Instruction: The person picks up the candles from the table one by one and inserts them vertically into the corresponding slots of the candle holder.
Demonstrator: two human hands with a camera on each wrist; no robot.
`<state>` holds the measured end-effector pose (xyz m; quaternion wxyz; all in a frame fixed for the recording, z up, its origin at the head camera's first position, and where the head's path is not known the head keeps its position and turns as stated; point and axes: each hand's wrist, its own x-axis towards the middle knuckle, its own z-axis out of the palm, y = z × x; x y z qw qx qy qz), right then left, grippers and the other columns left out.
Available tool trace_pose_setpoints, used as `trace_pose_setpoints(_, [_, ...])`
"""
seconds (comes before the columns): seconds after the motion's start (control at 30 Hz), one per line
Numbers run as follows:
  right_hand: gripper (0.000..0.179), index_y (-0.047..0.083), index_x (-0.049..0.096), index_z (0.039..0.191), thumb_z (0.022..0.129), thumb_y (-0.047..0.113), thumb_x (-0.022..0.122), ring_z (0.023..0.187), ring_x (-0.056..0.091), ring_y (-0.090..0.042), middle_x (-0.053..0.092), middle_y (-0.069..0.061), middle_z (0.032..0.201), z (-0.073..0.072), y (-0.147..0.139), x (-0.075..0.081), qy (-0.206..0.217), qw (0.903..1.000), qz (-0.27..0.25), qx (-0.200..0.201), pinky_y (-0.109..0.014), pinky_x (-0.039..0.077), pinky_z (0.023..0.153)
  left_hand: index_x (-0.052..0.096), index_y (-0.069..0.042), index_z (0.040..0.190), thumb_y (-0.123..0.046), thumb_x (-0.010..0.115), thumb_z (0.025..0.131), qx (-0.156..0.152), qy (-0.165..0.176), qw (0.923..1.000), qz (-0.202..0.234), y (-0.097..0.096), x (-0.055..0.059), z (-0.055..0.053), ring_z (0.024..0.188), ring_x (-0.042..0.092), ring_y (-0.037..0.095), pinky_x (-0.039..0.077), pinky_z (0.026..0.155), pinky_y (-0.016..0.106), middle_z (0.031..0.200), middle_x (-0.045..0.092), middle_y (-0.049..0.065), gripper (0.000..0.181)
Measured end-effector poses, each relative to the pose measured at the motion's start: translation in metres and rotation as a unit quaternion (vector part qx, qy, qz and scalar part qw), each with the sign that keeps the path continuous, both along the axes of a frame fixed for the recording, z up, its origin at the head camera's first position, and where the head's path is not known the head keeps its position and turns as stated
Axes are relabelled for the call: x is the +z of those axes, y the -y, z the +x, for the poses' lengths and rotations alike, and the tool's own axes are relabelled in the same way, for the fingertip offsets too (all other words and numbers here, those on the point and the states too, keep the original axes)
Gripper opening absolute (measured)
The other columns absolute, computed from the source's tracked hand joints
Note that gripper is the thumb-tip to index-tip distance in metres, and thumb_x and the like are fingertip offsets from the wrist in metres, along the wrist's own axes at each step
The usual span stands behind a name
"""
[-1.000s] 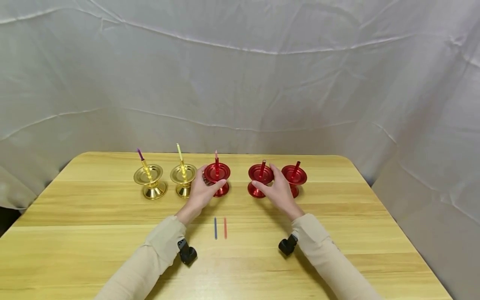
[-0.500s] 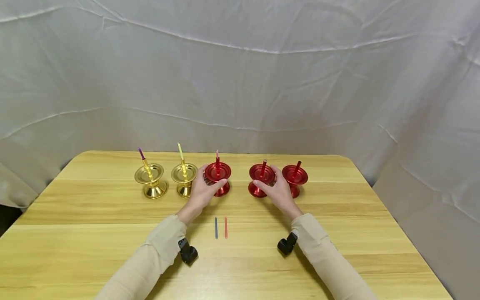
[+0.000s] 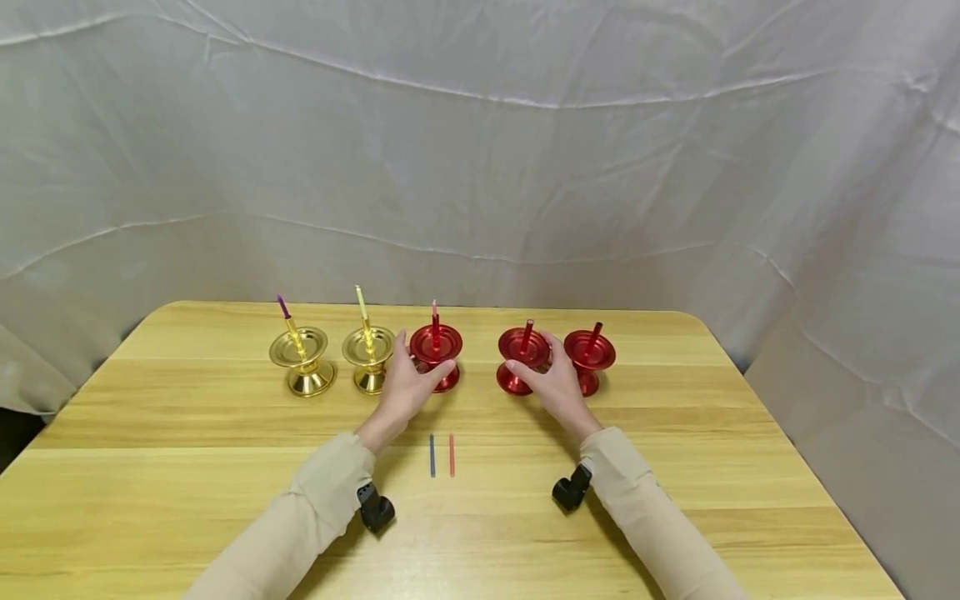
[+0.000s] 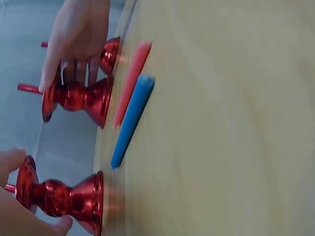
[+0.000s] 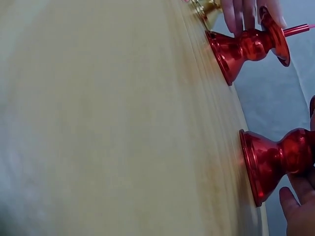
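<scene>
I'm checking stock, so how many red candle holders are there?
3: the left holder at the left hand, the middle holder at the right hand, the rightmost holder partly behind that hand.

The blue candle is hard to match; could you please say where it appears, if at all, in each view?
Head: blue candle below centre, slightly left.
Left wrist: left of centre.
Right wrist: not in the picture.
Shared landmark: red candle holder at the left hand: head near centre, left wrist lower left, right wrist upper right.
</scene>
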<state>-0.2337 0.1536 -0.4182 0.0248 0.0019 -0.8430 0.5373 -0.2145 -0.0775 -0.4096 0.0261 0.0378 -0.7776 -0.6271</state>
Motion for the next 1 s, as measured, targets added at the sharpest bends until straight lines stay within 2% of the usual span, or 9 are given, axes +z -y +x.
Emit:
trace_pose_setpoints(0.1, [0.086,0.005,0.028,0.149,0.083,0.031,0.077,0.129,0.044,-0.031,0.041,-0.018,0.145,0.001,0.001,0.0,-0.004,1.0,-0.006,0.003,-0.045,0.036,0.107,0.016,0.006,0.149,-0.009,0.074,0.084,-0.007,-0.007,0.9999,-0.007,-0.001,0.001,0.008,0.126,0.047,0.038,0.041,0.104,0.044,0.143,0.039,0.028,0.088])
trace_pose_setpoints(0.23, [0.084,0.005,0.03,0.149,0.083,0.031,0.076,0.131,0.041,-0.031,0.042,-0.017,0.144,0.001,0.002,0.001,-0.008,0.9999,-0.008,0.002,-0.045,0.034,0.109,0.034,0.01,0.14,-0.006,0.072,0.084,-0.026,-0.012,0.9985,-0.046,0.001,0.003,0.023,0.128,0.043,0.041,0.035,0.107,0.05,0.138,0.043,0.029,0.07])
trace_pose_setpoints(0.33, [0.084,0.005,0.03,0.149,0.083,0.031,0.076,0.131,0.04,-0.031,0.042,-0.017,0.144,0.001,0.002,0.002,-0.007,0.9999,-0.007,-0.004,-0.046,0.033,0.109,0.034,0.012,0.14,-0.01,0.07,0.086,-0.04,0.016,0.997,-0.065,0.006,0.005,0.036,0.129,0.04,0.044,0.033,0.107,0.053,0.14,0.04,0.031,0.069])
trace_pose_setpoints(0.43, [0.085,0.005,0.029,0.149,0.083,0.031,0.076,0.132,0.04,-0.031,0.041,-0.017,0.145,0.001,0.002,0.002,-0.001,1.0,-0.003,-0.005,-0.046,0.033,0.109,0.029,0.014,0.142,-0.01,0.07,0.086,-0.062,0.054,0.995,-0.057,0.012,0.007,0.051,0.125,0.043,0.044,0.04,0.102,0.052,0.141,0.038,0.032,0.073])
trace_pose_setpoints(0.57, [0.086,0.005,0.029,0.149,0.083,0.031,0.076,0.132,0.04,-0.031,0.04,-0.017,0.145,0.001,0.001,0.002,0.002,1.0,-0.001,-0.002,-0.047,0.033,0.109,0.036,0.014,0.138,-0.007,0.07,0.085,-0.097,0.085,0.9897,-0.061,0.02,0.009,0.072,0.112,0.054,0.036,0.05,0.092,0.043,0.131,0.05,0.027,0.066])
trace_pose_setpoints(0.63, [0.086,0.006,0.029,0.149,0.083,0.031,0.076,0.132,0.04,-0.031,0.04,-0.017,0.146,0.001,0.001,0.003,0.003,1.0,-0.001,-0.003,-0.046,0.033,0.109,0.043,0.013,0.133,-0.008,0.071,0.085,-0.097,0.086,0.9893,-0.068,0.022,0.009,0.08,0.105,0.058,0.031,0.053,0.086,0.039,0.124,0.056,0.023,0.059])
trace_pose_setpoints(0.8, [0.086,0.008,0.028,0.15,0.083,0.033,0.077,0.132,0.04,-0.031,0.038,-0.016,0.147,0.003,0.0,0.006,0.015,0.9998,0.001,-0.01,-0.047,0.033,0.109,0.057,0.01,0.12,-0.005,0.07,0.085,-0.067,0.079,0.9926,-0.063,0.021,0.004,0.089,0.094,0.059,0.025,0.055,0.076,0.035,0.108,0.063,0.014,0.041])
trace_pose_setpoints(0.93, [0.087,0.008,0.028,0.149,0.082,0.033,0.078,0.131,0.041,-0.031,0.039,-0.016,0.146,0.003,0.003,0.007,0.023,0.9997,-0.001,-0.012,-0.046,0.034,0.109,0.062,0.009,0.112,-0.005,0.072,0.082,-0.063,0.068,0.9914,-0.092,0.02,-0.003,0.091,0.091,0.061,0.025,0.054,0.078,0.036,0.1,0.065,0.011,0.035])
trace_pose_setpoints(1.0, [0.087,0.008,0.028,0.149,0.082,0.033,0.078,0.13,0.042,-0.031,0.04,-0.016,0.146,0.003,0.003,0.007,0.023,0.9997,-0.004,-0.012,-0.046,0.035,0.108,0.065,0.008,0.106,-0.004,0.072,0.081,-0.065,0.053,0.9905,-0.109,0.019,-0.006,0.09,0.086,0.062,0.022,0.054,0.075,0.034,0.094,0.066,0.009,0.029])
